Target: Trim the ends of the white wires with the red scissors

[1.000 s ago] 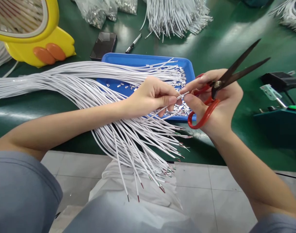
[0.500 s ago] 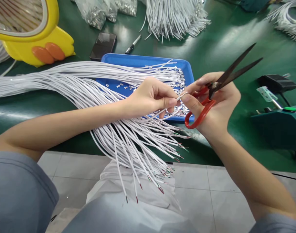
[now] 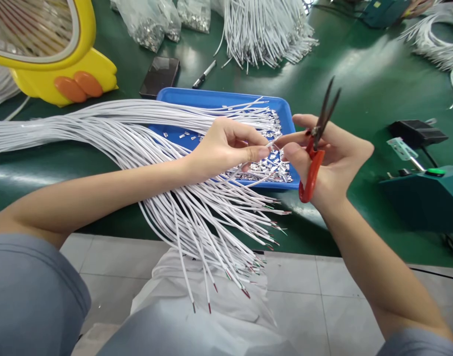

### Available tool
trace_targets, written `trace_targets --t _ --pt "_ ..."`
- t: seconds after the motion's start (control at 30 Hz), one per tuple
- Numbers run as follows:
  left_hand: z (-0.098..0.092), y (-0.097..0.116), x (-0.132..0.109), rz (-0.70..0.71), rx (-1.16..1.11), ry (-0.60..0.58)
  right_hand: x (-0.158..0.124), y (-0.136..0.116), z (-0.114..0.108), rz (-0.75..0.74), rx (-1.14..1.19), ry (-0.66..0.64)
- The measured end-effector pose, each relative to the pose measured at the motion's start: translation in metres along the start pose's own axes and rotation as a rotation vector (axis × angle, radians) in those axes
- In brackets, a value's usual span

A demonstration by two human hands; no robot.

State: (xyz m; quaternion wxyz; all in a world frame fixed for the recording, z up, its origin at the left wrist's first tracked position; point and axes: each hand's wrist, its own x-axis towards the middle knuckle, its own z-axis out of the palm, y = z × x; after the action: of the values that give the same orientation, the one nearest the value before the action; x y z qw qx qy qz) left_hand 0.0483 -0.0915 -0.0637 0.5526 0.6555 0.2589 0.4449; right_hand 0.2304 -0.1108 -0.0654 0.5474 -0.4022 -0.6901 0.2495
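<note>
My left hand pinches a white cable near its end, over the right part of a blue tray. Red-handled scissors hang on my right hand, blades pointing up and away. The right thumb and forefinger are by the cable's tip, slightly apart; whether they touch it is too small to tell. Small silvery metal pieces lie scattered in the tray. A thick bundle of white cables runs in from the left; many of its loose ends show red and green wire tips.
A yellow duck-shaped fan or lamp stands at left. Behind the tray are a dark phone, a pen, clear bags of metal parts and another cable bundle. A green machine stands at right.
The scissors have turned more upright, with blades closer together. My right thumb has moved slightly off the cable tip. The left hand keeps its pinch.
</note>
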Motion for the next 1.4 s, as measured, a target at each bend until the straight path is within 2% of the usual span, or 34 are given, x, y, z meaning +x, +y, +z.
trace_targets --t 0.17,0.3,0.47,0.9,1.4 --pt "-0.001 -0.003 0.002 0.034 0.048 0.127 0.003 0.005 -0.003 0.016 -0.063 -0.077" --pt "-0.003 -0.007 0.003 0.059 0.069 0.178 0.003 0.009 -0.004 0.048 -0.193 -0.162" --pt "-0.003 -0.008 0.004 0.069 0.082 0.232 0.003 0.009 -0.002 0.037 -0.303 -0.174" --pt "-0.004 -0.008 0.003 0.127 0.199 0.213 0.000 0.008 0.001 0.030 -0.343 -0.229" --pt "-0.004 -0.007 0.000 0.174 0.312 0.214 0.000 0.002 0.002 0.075 -0.262 -0.268"
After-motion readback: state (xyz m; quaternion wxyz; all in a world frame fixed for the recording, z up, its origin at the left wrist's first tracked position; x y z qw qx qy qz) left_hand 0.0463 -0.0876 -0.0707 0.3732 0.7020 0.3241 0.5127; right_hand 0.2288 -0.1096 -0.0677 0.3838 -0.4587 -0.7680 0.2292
